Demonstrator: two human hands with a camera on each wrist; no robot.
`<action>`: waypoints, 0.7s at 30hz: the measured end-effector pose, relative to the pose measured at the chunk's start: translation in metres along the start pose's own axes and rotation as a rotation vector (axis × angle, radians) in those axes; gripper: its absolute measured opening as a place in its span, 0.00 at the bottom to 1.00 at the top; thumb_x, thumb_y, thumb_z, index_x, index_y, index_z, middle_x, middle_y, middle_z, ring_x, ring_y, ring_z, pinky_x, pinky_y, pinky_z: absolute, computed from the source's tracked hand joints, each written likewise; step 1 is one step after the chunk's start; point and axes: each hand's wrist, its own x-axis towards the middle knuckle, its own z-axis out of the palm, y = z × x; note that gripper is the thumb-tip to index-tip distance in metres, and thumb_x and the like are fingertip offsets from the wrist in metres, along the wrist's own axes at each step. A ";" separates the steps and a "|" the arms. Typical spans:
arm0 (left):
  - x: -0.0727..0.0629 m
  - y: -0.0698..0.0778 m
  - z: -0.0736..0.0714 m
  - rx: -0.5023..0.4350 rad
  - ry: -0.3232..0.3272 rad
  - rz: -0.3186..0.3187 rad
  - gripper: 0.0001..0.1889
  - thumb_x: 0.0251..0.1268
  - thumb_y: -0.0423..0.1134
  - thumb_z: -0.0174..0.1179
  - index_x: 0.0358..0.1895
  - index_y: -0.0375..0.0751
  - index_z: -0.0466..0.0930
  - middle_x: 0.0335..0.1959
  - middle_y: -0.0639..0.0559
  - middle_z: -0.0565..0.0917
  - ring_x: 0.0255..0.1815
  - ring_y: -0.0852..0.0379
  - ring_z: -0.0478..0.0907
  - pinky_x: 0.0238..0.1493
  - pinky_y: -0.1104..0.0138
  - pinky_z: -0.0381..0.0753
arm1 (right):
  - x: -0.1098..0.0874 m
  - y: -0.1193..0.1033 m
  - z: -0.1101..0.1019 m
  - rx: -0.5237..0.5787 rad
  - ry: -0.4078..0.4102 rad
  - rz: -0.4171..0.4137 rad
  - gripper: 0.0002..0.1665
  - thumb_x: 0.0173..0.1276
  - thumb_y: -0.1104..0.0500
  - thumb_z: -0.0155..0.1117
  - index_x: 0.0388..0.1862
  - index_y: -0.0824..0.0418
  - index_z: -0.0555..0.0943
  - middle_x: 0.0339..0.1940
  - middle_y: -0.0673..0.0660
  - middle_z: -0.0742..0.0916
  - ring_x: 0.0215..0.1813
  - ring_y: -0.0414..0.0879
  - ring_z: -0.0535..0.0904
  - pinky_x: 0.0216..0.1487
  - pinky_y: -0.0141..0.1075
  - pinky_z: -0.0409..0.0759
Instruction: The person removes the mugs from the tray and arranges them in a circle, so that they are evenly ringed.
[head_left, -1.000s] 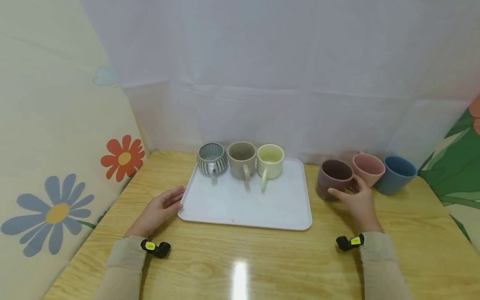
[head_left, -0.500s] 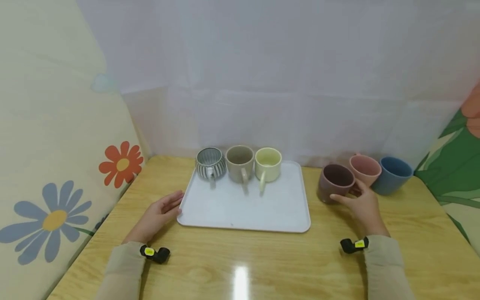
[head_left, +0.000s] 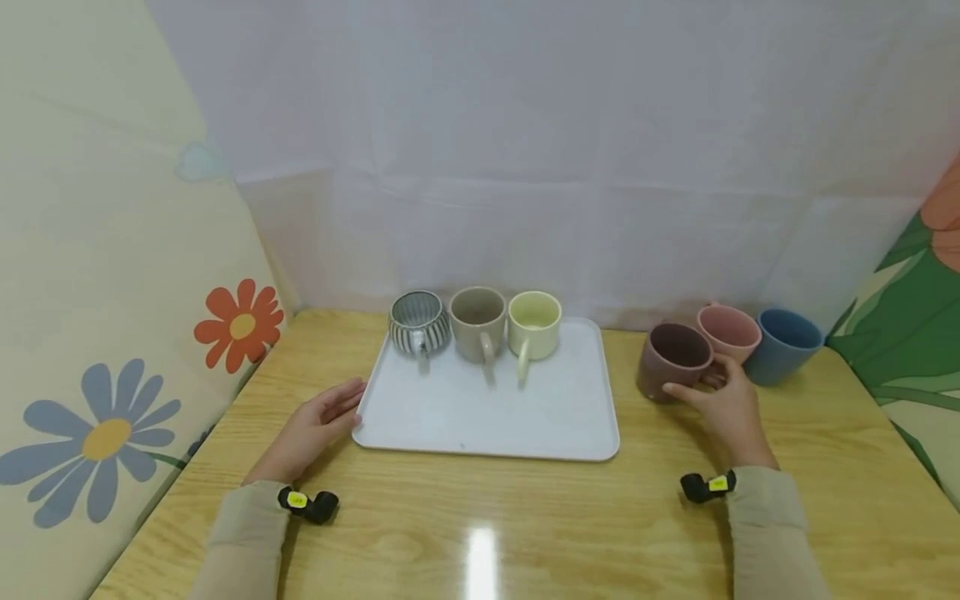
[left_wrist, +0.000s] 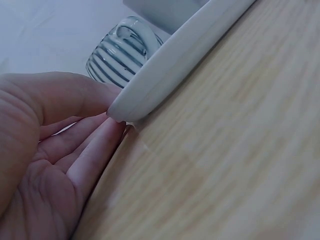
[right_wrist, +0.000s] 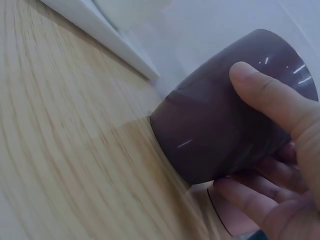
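My right hand (head_left: pixel 726 408) grips a dark purple-brown mug (head_left: pixel 670 371) to the right of the white tray (head_left: pixel 491 417). In the right wrist view, the thumb (right_wrist: pixel 267 90) presses on the mug's near side and the other fingers lie along its far side. The mug stands upright with its base close over the tabletop. At the tray's left edge, my left hand (head_left: pixel 307 429) pinches the rim; in the left wrist view, fingertips meet its upper and lower sides. A striped mug (head_left: pixel 418 327), a taupe mug (head_left: pixel 472 333) and a pale yellow mug (head_left: pixel 536 333) stand along the tray's back.
A pink mug (head_left: pixel 731 333) and a blue cup (head_left: pixel 780 354) stand on the wooden table (head_left: pixel 420 533), just right of the gripped mug. A white cloth (head_left: pixel 480 167) hangs behind the table; flowered panels (head_left: pixel 112 250) flank it.
The right hand and the purple-brown mug have shifted slightly to the right, away from the tray. The left hand stays at the tray's edge. The head view has shifted slightly.
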 end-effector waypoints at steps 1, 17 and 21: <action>0.000 0.000 0.000 0.002 -0.001 -0.001 0.34 0.76 0.37 0.59 0.78 0.31 0.57 0.76 0.34 0.63 0.74 0.52 0.66 0.58 0.82 0.72 | 0.000 0.000 -0.001 -0.008 0.002 -0.006 0.53 0.59 0.48 0.81 0.74 0.68 0.63 0.66 0.68 0.77 0.66 0.59 0.74 0.65 0.43 0.77; 0.001 0.001 -0.001 0.004 0.002 0.004 0.34 0.76 0.36 0.60 0.78 0.31 0.57 0.76 0.34 0.63 0.75 0.51 0.64 0.58 0.81 0.72 | 0.001 0.004 -0.009 0.103 0.100 -0.055 0.32 0.61 0.58 0.79 0.59 0.66 0.74 0.47 0.50 0.83 0.45 0.32 0.79 0.47 0.19 0.78; 0.001 0.000 -0.001 0.009 -0.002 0.005 0.34 0.76 0.37 0.60 0.79 0.31 0.56 0.76 0.34 0.63 0.76 0.46 0.62 0.58 0.82 0.72 | 0.001 0.002 -0.014 0.152 0.129 -0.081 0.23 0.63 0.60 0.77 0.52 0.62 0.77 0.40 0.40 0.83 0.43 0.31 0.81 0.46 0.19 0.78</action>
